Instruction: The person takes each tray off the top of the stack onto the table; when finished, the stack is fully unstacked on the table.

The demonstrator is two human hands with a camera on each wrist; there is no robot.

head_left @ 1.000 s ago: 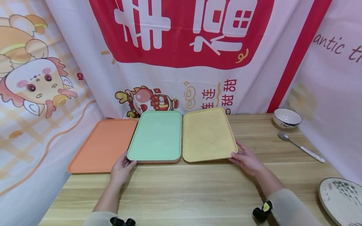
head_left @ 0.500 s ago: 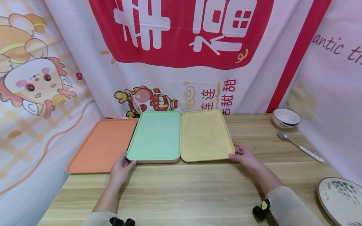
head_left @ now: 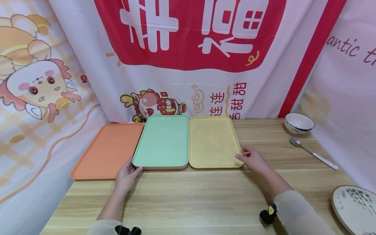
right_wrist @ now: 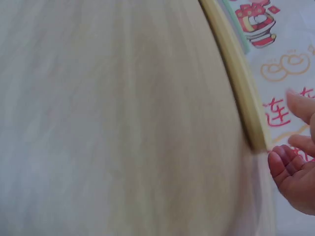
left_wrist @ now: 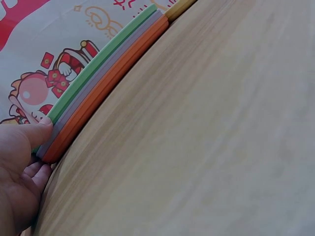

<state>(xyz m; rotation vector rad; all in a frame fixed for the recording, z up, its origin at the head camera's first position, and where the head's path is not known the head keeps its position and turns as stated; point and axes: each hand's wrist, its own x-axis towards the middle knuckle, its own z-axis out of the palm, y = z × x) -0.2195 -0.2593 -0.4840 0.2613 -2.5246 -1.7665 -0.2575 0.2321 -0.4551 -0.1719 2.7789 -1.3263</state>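
Where left hand [head_left: 127, 177] pinches: tray stack [head_left: 163, 142] near worktop's [head_left: 211, 199] back edge.
Right hand [head_left: 253, 159]: fingers wide, beside yellow tray [head_left: 215, 142].

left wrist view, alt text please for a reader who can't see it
A left hand holds one corner of a stack of trays, green over lilac over orange, on a wooden table. The edge of a yellow tray shows beyond, with a printed cloth behind.

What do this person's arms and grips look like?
Left sleeve and right sleeve are pale beige. Beside them sit a black left gadget and right gadget, the latter with a yellow patch. Left grip and right grip wear no gloves.
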